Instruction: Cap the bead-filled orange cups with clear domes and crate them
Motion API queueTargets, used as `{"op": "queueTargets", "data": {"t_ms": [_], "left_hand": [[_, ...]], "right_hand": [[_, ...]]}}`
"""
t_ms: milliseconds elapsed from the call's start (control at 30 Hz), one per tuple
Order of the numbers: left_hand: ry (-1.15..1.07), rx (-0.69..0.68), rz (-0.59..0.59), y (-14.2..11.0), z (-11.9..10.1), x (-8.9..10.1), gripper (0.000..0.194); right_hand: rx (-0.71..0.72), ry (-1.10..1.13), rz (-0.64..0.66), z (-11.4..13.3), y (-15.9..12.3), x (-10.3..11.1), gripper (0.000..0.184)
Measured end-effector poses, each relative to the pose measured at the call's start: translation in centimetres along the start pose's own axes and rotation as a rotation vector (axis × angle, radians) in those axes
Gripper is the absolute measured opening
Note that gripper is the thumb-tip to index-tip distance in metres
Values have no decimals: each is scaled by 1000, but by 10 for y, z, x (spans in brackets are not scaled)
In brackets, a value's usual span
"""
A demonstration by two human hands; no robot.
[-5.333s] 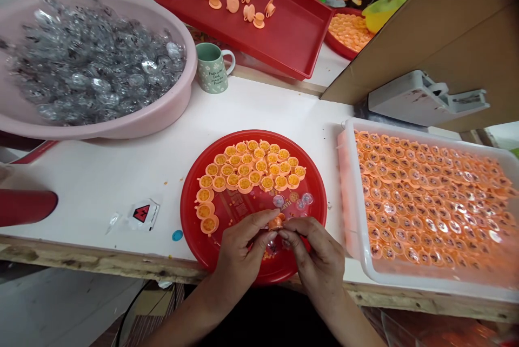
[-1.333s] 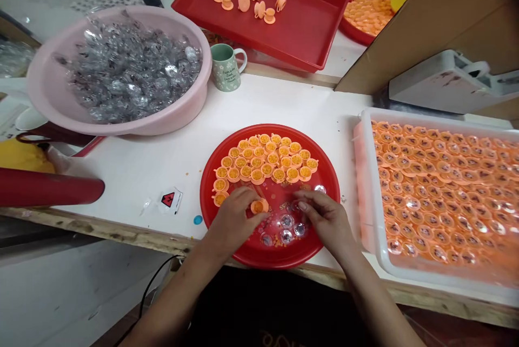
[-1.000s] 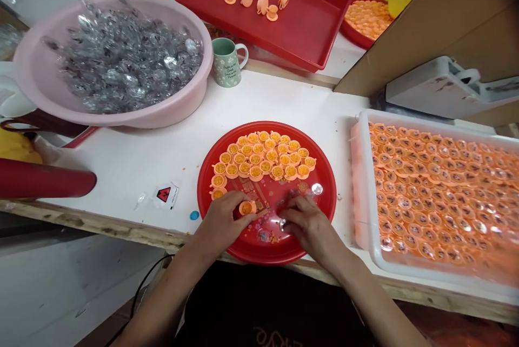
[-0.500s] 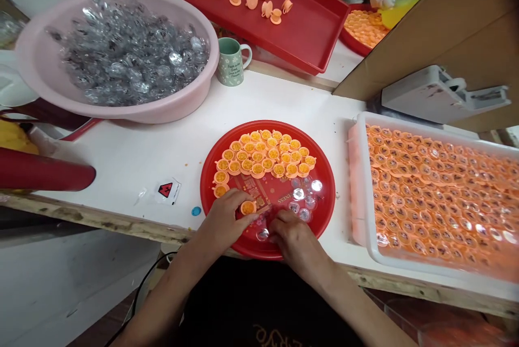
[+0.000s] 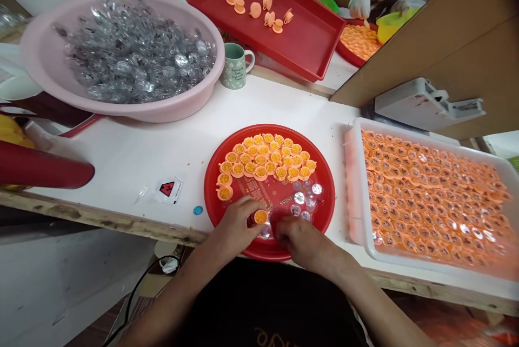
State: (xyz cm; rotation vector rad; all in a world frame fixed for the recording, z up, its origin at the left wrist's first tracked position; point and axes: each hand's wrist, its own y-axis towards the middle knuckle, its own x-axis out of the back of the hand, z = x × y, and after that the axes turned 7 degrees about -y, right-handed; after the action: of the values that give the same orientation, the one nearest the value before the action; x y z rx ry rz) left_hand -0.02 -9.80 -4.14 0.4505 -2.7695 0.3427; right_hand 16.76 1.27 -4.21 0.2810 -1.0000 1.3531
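Note:
Between the thumb and fingers of my left hand is a small orange toy teacup with a yellow-orange filling. My right hand is closed, with its fingertips low over the round red tray; whatever they pinch is hidden. Several more filled toy teacups curve along the tray's far half. Small clear shiny discs lie on the tray's right side, beyond my right hand. Another clear disc shows between the two hands.
A pink basin of clear discs stands at back left, beside a green mug. On the right is a white bin of orange cups. A tilted red tray and a co-worker's gloved hand are at the back.
My left hand has moved slightly right and nearer me with the toy teacup, closer to my right hand. The right hand has curled in a little. The whole view has shifted slightly.

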Motion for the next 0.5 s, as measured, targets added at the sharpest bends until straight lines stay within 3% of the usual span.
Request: {"op": "queueTargets", "data": {"t_ms": [233,500], "left_hand": [[7,-2,-3,-2,4,-2,22],[-12,55,6,0,-1,2,23]], "right_hand": [[94,126,204,-12,11,9,36],[-39,-27,260,-4,12,12,31]]}}
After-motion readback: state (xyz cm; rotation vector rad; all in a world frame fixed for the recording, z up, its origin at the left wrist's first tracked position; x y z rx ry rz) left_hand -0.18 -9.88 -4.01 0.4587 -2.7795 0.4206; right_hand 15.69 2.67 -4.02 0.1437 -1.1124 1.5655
